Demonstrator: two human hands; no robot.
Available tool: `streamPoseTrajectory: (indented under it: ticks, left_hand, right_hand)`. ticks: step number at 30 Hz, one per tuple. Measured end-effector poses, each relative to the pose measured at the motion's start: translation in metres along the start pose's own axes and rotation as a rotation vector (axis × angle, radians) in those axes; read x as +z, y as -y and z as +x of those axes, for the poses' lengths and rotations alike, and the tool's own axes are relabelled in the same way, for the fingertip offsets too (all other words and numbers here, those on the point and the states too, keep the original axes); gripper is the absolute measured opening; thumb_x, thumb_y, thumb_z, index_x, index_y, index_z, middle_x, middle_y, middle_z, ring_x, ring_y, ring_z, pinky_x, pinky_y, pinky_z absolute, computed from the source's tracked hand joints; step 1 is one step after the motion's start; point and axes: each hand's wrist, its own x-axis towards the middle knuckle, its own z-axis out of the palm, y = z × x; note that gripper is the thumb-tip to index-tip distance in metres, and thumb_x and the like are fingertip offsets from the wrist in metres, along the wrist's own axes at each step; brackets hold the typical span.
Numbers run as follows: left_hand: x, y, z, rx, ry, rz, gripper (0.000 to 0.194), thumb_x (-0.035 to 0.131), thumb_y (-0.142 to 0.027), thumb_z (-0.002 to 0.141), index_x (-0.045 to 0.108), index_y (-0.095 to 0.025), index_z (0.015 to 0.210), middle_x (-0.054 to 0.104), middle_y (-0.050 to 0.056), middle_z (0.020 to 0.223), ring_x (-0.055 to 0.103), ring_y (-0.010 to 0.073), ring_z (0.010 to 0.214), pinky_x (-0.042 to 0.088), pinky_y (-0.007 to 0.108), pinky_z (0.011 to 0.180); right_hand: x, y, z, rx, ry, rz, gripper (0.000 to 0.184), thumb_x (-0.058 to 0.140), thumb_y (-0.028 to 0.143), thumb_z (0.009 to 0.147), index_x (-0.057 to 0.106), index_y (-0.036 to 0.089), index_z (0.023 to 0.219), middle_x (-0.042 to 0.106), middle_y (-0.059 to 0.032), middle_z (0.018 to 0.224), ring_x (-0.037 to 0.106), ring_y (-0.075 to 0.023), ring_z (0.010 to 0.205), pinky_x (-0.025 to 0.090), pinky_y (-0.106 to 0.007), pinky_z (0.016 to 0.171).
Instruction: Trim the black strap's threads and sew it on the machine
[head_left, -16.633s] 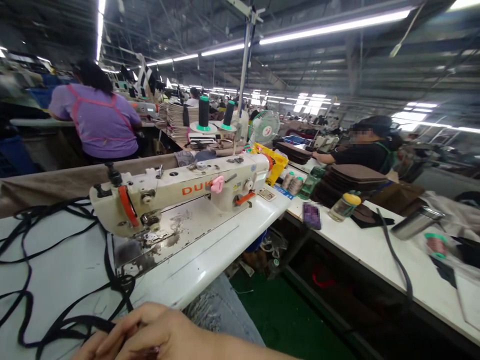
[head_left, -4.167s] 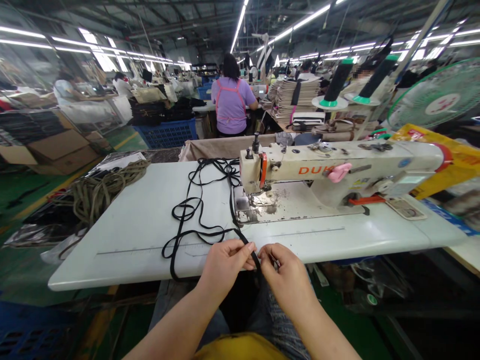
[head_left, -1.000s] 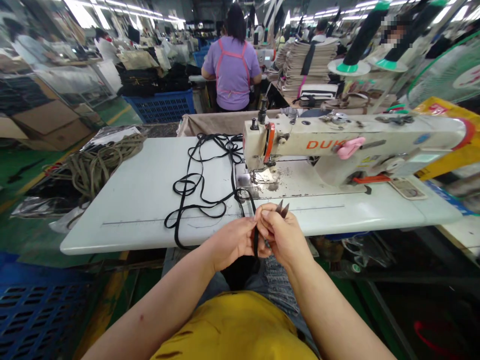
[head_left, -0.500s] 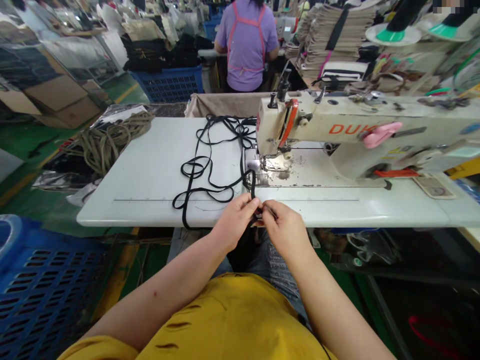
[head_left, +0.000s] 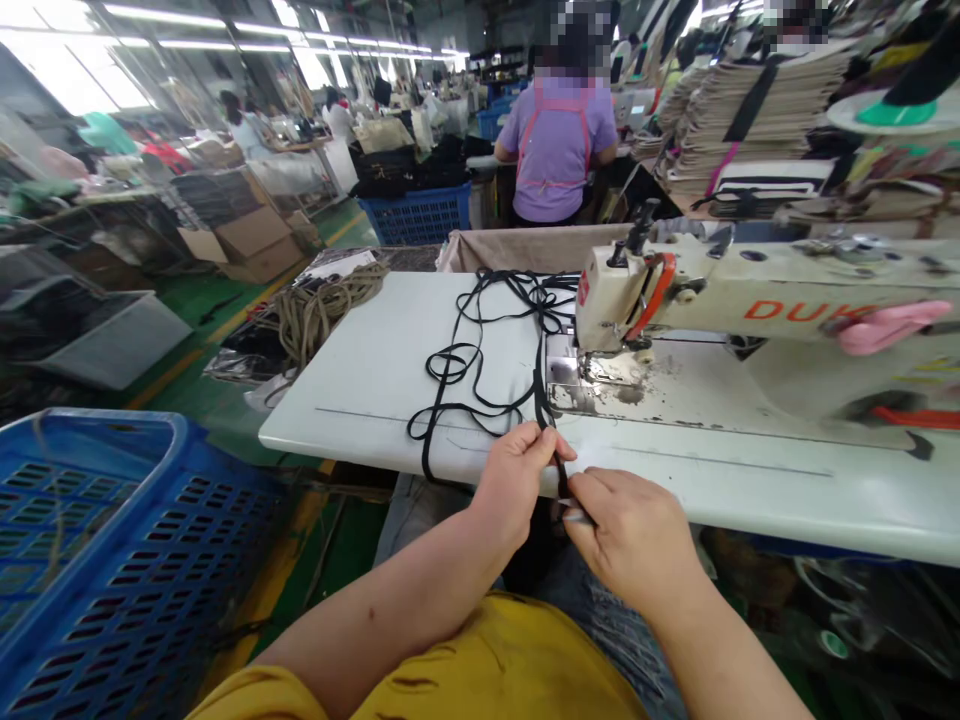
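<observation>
My left hand (head_left: 516, 480) pinches a long black strap (head_left: 480, 375) at the front edge of the white table (head_left: 375, 380). My right hand (head_left: 634, 535) is closed just below it, fingers on the same strap, with a small metal tool (head_left: 574, 515) partly showing at the fingertips. The strap runs up in loose loops across the table and toward the needle area of the cream sewing machine (head_left: 750, 300).
A blue plastic crate (head_left: 97, 560) stands at my lower left. Coiled tan rope (head_left: 319, 310) lies off the table's left end. A person in a purple shirt (head_left: 556, 150) sits with their back to me beyond the table. Stacked material (head_left: 739, 120) sits at back right.
My view has swung to the left, bringing the blue crate into sight. Both hands stay together on the strap at the table edge, the right hand now slightly lower.
</observation>
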Motion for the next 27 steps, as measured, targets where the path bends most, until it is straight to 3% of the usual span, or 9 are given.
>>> streamPoseTrajectory:
  ticks: [6, 10, 11, 13, 16, 18, 20, 22, 27]
  left_hand:
    - [-0.003, -0.011, 0.022, 0.074, -0.086, -0.111, 0.029, 0.072, -0.038, 0.089, 0.064, -0.017, 0.07, 0.065, 0.003, 0.073, 0.058, 0.0158, 0.074, 0.047, 0.03, 0.081]
    - [-0.027, -0.058, 0.064, 0.209, -0.419, -0.299, 0.037, 0.064, -0.029, 0.097, 0.05, -0.019, 0.065, 0.049, -0.005, 0.061, 0.048, 0.0089, 0.058, 0.044, 0.023, 0.07]
    - [-0.032, -0.069, 0.071, 0.231, -0.407, -0.304, 0.036, 0.063, -0.028, 0.098, 0.051, -0.019, 0.066, 0.05, -0.005, 0.063, 0.049, 0.0088, 0.059, 0.045, 0.023, 0.072]
    - [-0.036, -0.079, 0.075, 0.228, -0.191, -0.218, 0.031, 0.066, -0.029, 0.096, 0.058, -0.017, 0.069, 0.056, -0.002, 0.069, 0.057, 0.0107, 0.068, 0.048, 0.025, 0.076]
    - [-0.031, -0.072, 0.064, 0.159, 0.005, -0.036, 0.026, 0.072, -0.032, 0.09, 0.068, -0.015, 0.07, 0.063, 0.002, 0.076, 0.057, 0.0116, 0.073, 0.045, 0.022, 0.071]
    - [-0.027, -0.061, 0.054, 0.123, 0.003, 0.034, 0.025, 0.074, -0.034, 0.088, 0.072, -0.015, 0.072, 0.06, 0.002, 0.074, 0.049, 0.0092, 0.066, 0.039, 0.02, 0.061]
    - [-0.024, -0.053, 0.047, 0.09, 0.002, 0.057, 0.024, 0.076, -0.037, 0.086, 0.075, -0.015, 0.074, 0.057, 0.001, 0.071, 0.041, 0.0078, 0.059, 0.033, 0.021, 0.054]
    - [-0.021, -0.05, 0.042, 0.052, 0.041, 0.05, 0.026, 0.08, -0.04, 0.083, 0.078, -0.015, 0.078, 0.059, 0.002, 0.072, 0.037, 0.0072, 0.057, 0.03, 0.021, 0.051]
    - [-0.008, -0.051, 0.026, -0.037, 0.133, -0.029, 0.031, 0.086, -0.041, 0.076, 0.08, -0.011, 0.081, 0.063, 0.005, 0.078, 0.04, 0.0056, 0.059, 0.031, 0.02, 0.051]
  right_hand:
    - [-0.009, 0.016, -0.01, -0.014, -0.093, 0.266, 0.024, 0.046, 0.018, 0.09, 0.058, 0.021, 0.07, 0.059, -0.0023, 0.063, 0.053, -0.0172, 0.058, 0.034, -0.03, 0.06]
    - [-0.007, 0.032, -0.037, 0.019, 0.124, 0.635, 0.027, 0.042, 0.015, 0.087, 0.06, 0.022, 0.068, 0.06, -0.0021, 0.063, 0.057, -0.0177, 0.061, 0.04, -0.029, 0.06]
    - [-0.006, 0.03, -0.043, 0.115, 0.172, 0.719, 0.029, 0.041, 0.016, 0.087, 0.062, 0.022, 0.068, 0.061, -0.0025, 0.063, 0.06, -0.0181, 0.061, 0.042, -0.029, 0.061]
    - [-0.004, 0.016, -0.055, 0.332, 0.273, 0.856, 0.034, 0.04, 0.021, 0.09, 0.07, 0.023, 0.074, 0.066, -0.0029, 0.065, 0.062, -0.018, 0.057, 0.047, -0.029, 0.057]
    - [-0.011, -0.013, -0.066, 0.465, 0.405, 0.864, 0.033, 0.048, 0.026, 0.093, 0.08, 0.026, 0.103, 0.079, -0.0079, 0.104, 0.073, -0.0201, 0.071, 0.058, -0.033, 0.069]
    - [-0.021, -0.026, -0.069, 0.437, 0.427, 0.785, 0.024, 0.059, 0.027, 0.091, 0.083, 0.027, 0.093, 0.076, -0.0098, 0.126, 0.076, -0.0266, 0.1, 0.059, -0.038, 0.086]
    - [-0.03, -0.031, -0.067, 0.423, 0.421, 0.73, 0.027, 0.065, 0.031, 0.091, 0.077, 0.025, 0.067, 0.075, -0.0108, 0.126, 0.071, -0.0315, 0.116, 0.057, -0.042, 0.093]
    - [-0.036, -0.028, -0.06, 0.436, 0.344, 0.732, 0.033, 0.065, 0.032, 0.092, 0.073, 0.024, 0.061, 0.076, -0.0105, 0.124, 0.071, -0.0306, 0.116, 0.056, -0.042, 0.096]
    - [-0.024, -0.013, -0.029, 0.517, -0.003, 0.75, 0.026, 0.062, 0.034, 0.093, 0.075, 0.025, 0.114, 0.074, -0.0085, 0.118, 0.07, -0.022, 0.091, 0.054, -0.039, 0.09]
